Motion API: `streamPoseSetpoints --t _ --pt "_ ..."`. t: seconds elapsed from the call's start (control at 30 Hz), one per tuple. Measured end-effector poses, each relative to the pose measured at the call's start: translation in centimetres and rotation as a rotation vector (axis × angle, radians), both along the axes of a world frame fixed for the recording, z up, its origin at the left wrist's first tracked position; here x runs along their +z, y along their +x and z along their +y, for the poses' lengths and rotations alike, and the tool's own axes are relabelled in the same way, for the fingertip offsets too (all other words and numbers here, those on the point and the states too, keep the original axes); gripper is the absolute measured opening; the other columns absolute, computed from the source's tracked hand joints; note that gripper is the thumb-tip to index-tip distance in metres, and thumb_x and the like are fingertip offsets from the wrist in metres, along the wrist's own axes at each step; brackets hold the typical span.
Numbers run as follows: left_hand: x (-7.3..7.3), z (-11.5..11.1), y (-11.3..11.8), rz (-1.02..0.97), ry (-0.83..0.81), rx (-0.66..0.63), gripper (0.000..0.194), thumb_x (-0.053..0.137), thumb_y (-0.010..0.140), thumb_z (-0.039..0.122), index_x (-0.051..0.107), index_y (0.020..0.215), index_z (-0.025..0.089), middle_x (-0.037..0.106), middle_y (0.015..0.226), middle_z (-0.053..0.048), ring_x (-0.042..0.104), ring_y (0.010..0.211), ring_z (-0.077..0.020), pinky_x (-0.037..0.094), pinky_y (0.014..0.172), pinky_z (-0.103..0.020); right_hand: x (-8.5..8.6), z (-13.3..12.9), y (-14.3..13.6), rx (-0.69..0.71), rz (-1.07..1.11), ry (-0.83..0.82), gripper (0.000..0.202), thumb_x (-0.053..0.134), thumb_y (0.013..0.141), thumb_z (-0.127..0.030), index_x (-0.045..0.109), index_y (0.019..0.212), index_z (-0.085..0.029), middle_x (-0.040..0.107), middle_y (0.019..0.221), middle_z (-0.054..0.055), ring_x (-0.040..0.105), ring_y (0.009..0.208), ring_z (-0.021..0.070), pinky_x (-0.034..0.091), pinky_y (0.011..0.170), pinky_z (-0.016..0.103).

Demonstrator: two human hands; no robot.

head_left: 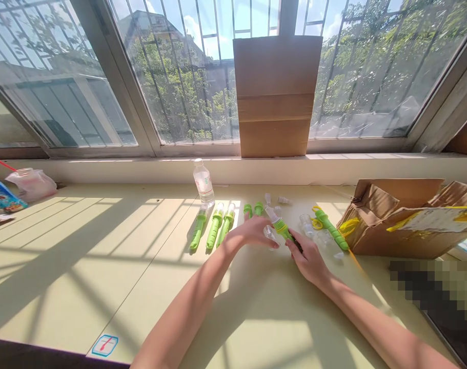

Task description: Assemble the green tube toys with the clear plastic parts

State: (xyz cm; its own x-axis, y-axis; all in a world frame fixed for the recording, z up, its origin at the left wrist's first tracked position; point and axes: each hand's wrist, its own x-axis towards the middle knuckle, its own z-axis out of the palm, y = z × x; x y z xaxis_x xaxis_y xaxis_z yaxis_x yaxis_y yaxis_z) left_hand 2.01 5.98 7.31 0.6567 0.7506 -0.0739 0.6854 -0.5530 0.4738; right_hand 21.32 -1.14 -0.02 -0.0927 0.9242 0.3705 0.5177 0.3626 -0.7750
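My right hand [308, 256] is closed around the dark lower end of a green ribbed tube [281, 226], tilted up to the left. A clear plastic tip [271, 214] sits at its upper end. My left hand [256, 231] arches over the table from the left, thumb and fingers apart. Between them lies a clear plastic cup [270, 234]; whether the hand touches it, I cannot tell. Just beyond its fingers stand two green caps [258, 207]. Left of it lie several green tubes with clear tops [215, 225].
Clear plastic pieces [306, 224] and a green tube with a yellow loop [331, 229] lie at right, beside an opened cardboard box [402, 225]. A water bottle [203, 182] stands at the back. A cardboard sheet [276, 97] leans on the window. Far left are a pink bag [31, 183] and blue packet [4, 195].
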Motion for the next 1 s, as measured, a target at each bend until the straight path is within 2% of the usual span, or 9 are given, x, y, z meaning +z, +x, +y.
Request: streamPoseSetpoints --t 0.13,0.3,0.53,0.73,1.0 --pt "0.6 0.1 -0.3 0.014 0.03 0.08 0.047 0.073 0.071 0.052 0.066 0.113 0.031 0.066 0.106 -0.002 0.051 0.124 -0.0297 0.018 0.118 -0.051 0.0 0.0 0.0 -0.003 -0.002 -0.003 0.038 0.041 0.098 -0.044 0.061 0.118 -0.019 0.066 0.082 0.003 0.058 0.07 0.0185 0.045 0.064 0.029" --pt "2.0 0.6 -1.4 0.076 0.071 0.233 0.058 0.069 0.072 0.06 0.063 0.12 0.028 0.063 0.114 -0.004 0.053 0.12 -0.029 0.039 0.106 -0.039 -0.4 0.1 0.1 -0.021 -0.013 -0.007 0.038 0.041 0.098 -0.046 0.061 0.114 -0.019 0.065 0.081 0.003 0.057 0.067 0.0178 0.046 0.062 0.029" --pt "2.9 1.8 -3.7 -0.056 0.071 0.451 0.066 0.064 0.073 0.07 0.062 0.121 0.026 0.059 0.123 -0.007 0.062 0.105 -0.0251 0.05 0.088 -0.031 -0.6 0.3 0.1 -0.032 -0.044 0.029 0.04 0.041 0.098 -0.046 0.062 0.117 -0.018 0.067 0.081 0.004 0.06 0.069 0.0192 0.047 0.06 0.029" --pt "3.1 1.9 -4.5 -0.187 0.078 0.491 0.071 0.061 0.073 0.074 0.06 0.123 0.023 0.056 0.124 -0.007 0.064 0.096 -0.0213 0.052 0.081 -0.028 -0.7 0.3 0.1 -0.035 -0.084 0.074 0.04 0.042 0.098 -0.043 0.061 0.121 -0.017 0.07 0.087 0.006 0.064 0.074 0.021 0.048 0.064 0.03" --pt "2.9 1.2 -3.0 -0.228 0.049 0.432 0.07 0.069 0.069 0.07 0.061 0.12 0.023 0.05 0.127 -0.008 0.063 0.095 -0.0211 0.053 0.083 -0.031 -1.2 0.5 0.2 -0.038 -0.162 0.098 0.038 0.044 0.096 -0.038 0.061 0.123 -0.018 0.072 0.102 0.009 0.066 0.085 0.0225 0.051 0.069 0.032"
